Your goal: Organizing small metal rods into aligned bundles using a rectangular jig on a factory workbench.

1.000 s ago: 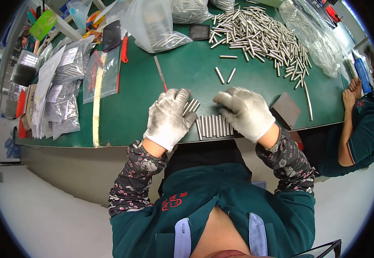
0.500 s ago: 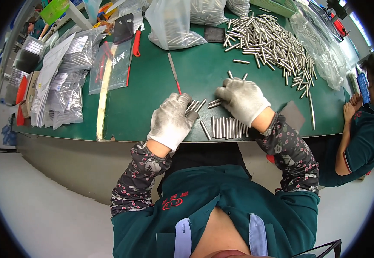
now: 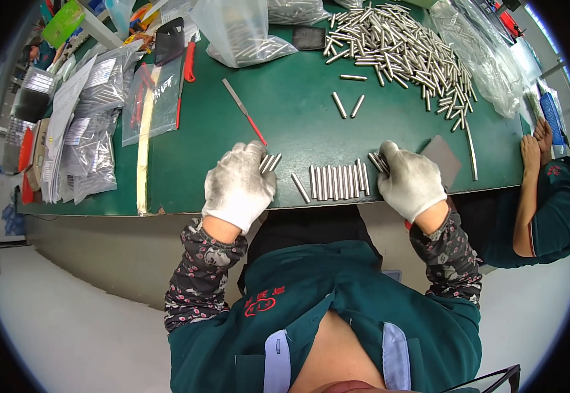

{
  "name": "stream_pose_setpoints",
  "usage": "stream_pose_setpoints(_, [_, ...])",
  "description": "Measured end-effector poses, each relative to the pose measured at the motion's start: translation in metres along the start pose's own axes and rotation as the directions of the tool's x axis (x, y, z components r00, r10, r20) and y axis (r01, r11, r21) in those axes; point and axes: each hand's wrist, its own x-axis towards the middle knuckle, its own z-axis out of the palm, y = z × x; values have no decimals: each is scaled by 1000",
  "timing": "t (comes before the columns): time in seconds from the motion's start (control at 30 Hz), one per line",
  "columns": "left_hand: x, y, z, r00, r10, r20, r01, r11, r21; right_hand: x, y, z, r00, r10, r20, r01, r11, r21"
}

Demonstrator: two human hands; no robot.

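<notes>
My left hand (image 3: 239, 183), in a white glove smudged grey, is closed around a few short steel pins (image 3: 270, 162) whose ends stick out by the thumb. In my gloved right hand (image 3: 413, 180), the fingers close on a small bunch of similar pins (image 3: 378, 162). Between the hands, near the table's front edge, a row of pins (image 3: 337, 182) lies side by side. One pin (image 3: 300, 188) rests tilted and apart at the row's left end. Farther back lie two loose pins, a left one (image 3: 339, 105) and a right one (image 3: 357, 106).
A large pin heap (image 3: 403, 49) spreads over the back right of the green table (image 3: 199, 170). Beyond my left hand lies a thin red-handled file (image 3: 244, 111). Bagged pins (image 3: 242, 49), papers (image 3: 68, 131) and a grey square pad (image 3: 442, 160) surround the workspace. A co-worker's arm (image 3: 527, 196) is at right.
My right hand has moved right, from above the row to beside its right end, with pins in it. My left hand keeps its pins. The view has shifted slightly.
</notes>
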Motion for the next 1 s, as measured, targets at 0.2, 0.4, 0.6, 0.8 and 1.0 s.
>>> stream_pose_setpoints(0.2, [-16,7,3,1000,4,27,-2,994,-108,-10,-4,-10,995,18,97,-35,984,175])
stream_pose_setpoints(0.4, [-20,3,-8,985,156,81,-141,976,-166,-6,-12,-16,998,57,-33,-47,966,254])
stream_pose_setpoints(0.6, [-16,-4,-5,958,243,151,-221,964,-146,1,-60,-9,957,-290,-29,290,938,190])
stream_pose_setpoints(0.8, [-13,-2,-8,953,243,182,-214,963,-166,11,-73,13,943,-330,-38,332,939,86])
stream_pose_setpoints(1.0, [-11,-8,1,944,305,123,-270,932,-240,8,-69,14,940,-310,-142,325,940,103])
